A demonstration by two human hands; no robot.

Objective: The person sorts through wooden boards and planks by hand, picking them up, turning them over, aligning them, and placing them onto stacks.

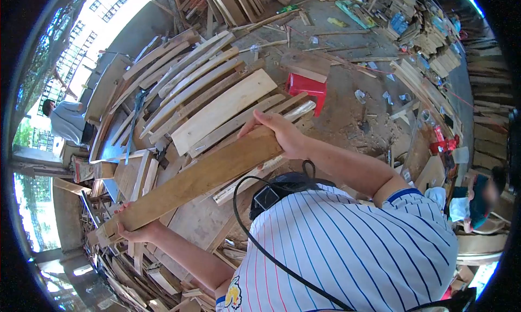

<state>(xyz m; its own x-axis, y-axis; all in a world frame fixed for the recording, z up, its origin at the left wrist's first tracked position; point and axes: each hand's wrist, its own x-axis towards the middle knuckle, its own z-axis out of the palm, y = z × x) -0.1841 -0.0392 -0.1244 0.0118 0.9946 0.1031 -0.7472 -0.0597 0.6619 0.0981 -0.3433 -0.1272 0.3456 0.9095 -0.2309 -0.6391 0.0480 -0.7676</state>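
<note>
Left hand and right hand grasp opposite ends of a brown board, its upper edge roughly parallel to pale planks; scrap-dotted floor extends rightward from a red stool.

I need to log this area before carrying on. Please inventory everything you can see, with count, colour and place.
Held board: 1, brown, slanting across the middle
Laid-out boards: many, pale to brown, beyond the held board
Stool: 1, red, beyond the right hand
Wood pile: 1, brown, lower left
Stacked wood pieces: many, tan, upper right
Strip: 1, green, floor at top
Object, type unclear: 1, red, right side
Small floor litter: uncountable, mixed
Other people: 2, grey top far left, dark clothing far right
Cable: 1, black, over the shirt
Shirt: 1, white striped, bottom
Left hand: 1, board's lower-left end
Right hand: 1, board's upper-right end
</note>
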